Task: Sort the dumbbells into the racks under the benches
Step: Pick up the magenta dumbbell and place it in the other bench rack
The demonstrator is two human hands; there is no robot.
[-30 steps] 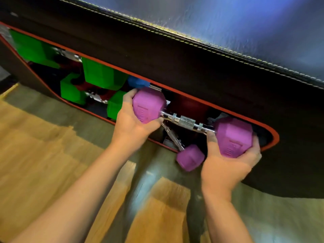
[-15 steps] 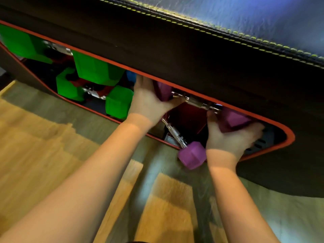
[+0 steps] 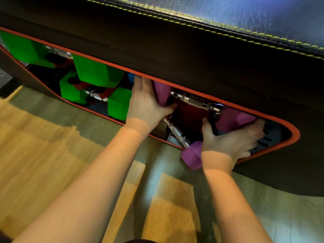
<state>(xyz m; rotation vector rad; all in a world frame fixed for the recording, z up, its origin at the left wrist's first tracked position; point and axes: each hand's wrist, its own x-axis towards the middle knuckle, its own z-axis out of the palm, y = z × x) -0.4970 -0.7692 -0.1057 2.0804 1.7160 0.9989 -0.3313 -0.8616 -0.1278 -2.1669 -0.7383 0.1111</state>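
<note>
The left hand [image 3: 147, 104] and right hand [image 3: 231, 139] each grasp one head of a purple dumbbell [image 3: 196, 100], held inside the rack opening [image 3: 296, 135] but apparently not yet seated. Green dumbbells [image 3: 98, 72] are stowed; a second purple dumbbell [image 3: 191, 156] protrudes.

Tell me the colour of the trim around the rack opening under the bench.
Orange-red trim, seen in the head view.
</note>
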